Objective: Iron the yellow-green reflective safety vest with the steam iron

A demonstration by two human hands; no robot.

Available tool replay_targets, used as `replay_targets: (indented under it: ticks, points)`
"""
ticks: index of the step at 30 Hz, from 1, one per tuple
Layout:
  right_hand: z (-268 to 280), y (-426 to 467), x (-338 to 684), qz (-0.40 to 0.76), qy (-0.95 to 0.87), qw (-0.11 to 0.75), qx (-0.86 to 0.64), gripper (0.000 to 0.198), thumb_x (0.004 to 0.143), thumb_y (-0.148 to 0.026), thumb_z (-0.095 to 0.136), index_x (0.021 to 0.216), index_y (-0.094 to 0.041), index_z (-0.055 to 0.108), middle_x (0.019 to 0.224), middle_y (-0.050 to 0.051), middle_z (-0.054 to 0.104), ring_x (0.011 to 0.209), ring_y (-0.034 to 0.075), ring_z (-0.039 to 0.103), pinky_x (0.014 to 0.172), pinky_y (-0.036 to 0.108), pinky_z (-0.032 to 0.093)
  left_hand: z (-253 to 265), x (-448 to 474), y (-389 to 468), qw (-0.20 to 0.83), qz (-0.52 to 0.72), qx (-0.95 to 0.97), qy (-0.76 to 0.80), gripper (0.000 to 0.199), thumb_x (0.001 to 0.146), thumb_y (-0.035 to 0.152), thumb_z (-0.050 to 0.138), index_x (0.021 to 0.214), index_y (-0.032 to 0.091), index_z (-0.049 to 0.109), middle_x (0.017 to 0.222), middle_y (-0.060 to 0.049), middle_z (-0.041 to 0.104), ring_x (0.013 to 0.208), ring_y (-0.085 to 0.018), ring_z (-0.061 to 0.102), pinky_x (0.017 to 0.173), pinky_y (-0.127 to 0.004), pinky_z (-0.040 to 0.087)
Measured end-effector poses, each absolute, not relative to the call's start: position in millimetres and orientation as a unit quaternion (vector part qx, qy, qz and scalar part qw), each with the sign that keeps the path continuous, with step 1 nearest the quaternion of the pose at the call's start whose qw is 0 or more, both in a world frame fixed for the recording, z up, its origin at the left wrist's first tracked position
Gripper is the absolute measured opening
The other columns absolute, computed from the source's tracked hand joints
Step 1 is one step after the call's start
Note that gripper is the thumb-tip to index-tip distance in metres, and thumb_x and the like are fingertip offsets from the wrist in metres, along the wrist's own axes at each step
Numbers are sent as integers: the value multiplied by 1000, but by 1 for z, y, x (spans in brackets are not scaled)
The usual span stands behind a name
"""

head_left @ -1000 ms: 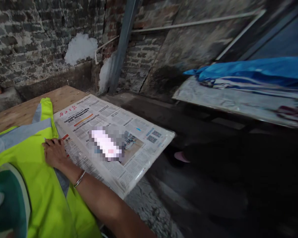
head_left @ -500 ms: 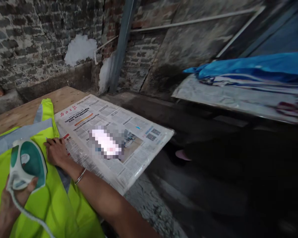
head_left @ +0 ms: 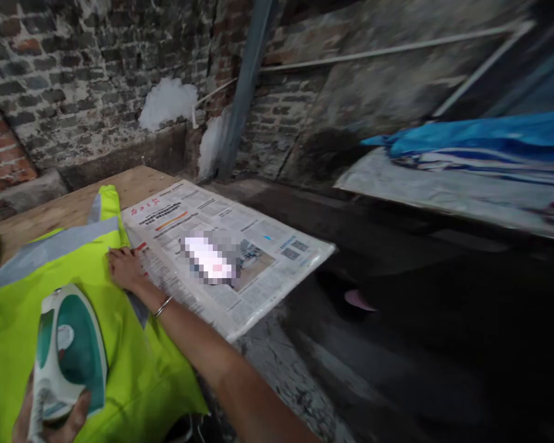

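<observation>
A neon yellow safety vest with grey reflective bands lies spread at the left. My left hand is wrapped around the handle of a white and green clothes iron, which rests on the vest with its tip pointing away from me. Part of that hand is hidden behind the handle and cord. Farther up, my right hand, with a silver bangle at the wrist, has its fingers curled on the vest's right edge, by the grey stripe. The fingertips there are small and partly hidden.
Newspaper under clear plastic covers the wooden table right of the vest; a blurred bright patch lies on it. Blue cloth is piled on another table at the right. A brick wall and a metal post stand behind.
The iron has slid down the vest towards me, away from my right hand, which keeps its place on the vest's edge. My view has turned slightly left.
</observation>
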State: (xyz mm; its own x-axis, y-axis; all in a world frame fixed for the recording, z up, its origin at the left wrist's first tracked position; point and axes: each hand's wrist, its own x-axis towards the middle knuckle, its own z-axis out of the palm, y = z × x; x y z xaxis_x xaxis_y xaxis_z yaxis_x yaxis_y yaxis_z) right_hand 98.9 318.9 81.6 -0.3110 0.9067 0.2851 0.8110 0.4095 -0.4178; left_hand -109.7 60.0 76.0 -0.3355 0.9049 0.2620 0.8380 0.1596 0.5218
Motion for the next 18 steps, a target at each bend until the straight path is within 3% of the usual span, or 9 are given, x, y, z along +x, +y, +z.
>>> replay_targets:
  ticks: [3, 6, 10, 13, 18]
  points:
    - [92, 310, 102, 105, -812, 212, -533, 44, 102, -16, 43, 141, -20, 63, 154, 11, 60, 136, 28, 49, 110, 50, 37, 88, -97, 40, 121, 358, 548, 747, 87, 63, 76, 73, 133, 27, 65, 123, -8, 79, 94, -34, 80, 83, -43, 68]
    - [97, 289, 105, 101, -819, 188, -532, 53, 98, -9, 44, 148, -18, 60, 161, 14, 53, 142, 29, 46, 116, 50, 33, 100, -86, 35, 146, 391, 554, 721, 83, 62, 73, 78, 130, 25, 69, 124, -11, 77, 105, -37, 77, 89, -48, 66]
    - [82, 229, 119, 92, -837, 219, -494, 51, 103, -22, 45, 151, -19, 60, 162, 14, 53, 149, 28, 41, 120, 49, 32, 100, -83, 38, 140, 434, 583, 672, 65, 68, 61, 80, 123, 27, 73, 136, -13, 71, 125, -39, 69, 103, -53, 60]
    - [58, 179, 134, 86, -845, 216, -481, 48, 105, -28, 44, 147, -19, 64, 161, 13, 54, 150, 29, 43, 121, 49, 33, 97, -85, 54, 152, 447, 604, 642, 53, 69, 50, 82, 117, 29, 74, 129, -9, 74, 140, -38, 58, 112, -54, 54]
    - [32, 140, 147, 56, -823, 242, -511, 49, 107, -27, 40, 151, -25, 61, 161, 11, 55, 151, 28, 44, 122, 53, 32, 103, -80, 117, 187, 445, 600, 637, 63, 61, 39, 86, 120, 23, 71, 143, -12, 67, 139, -36, 59, 115, -50, 52]
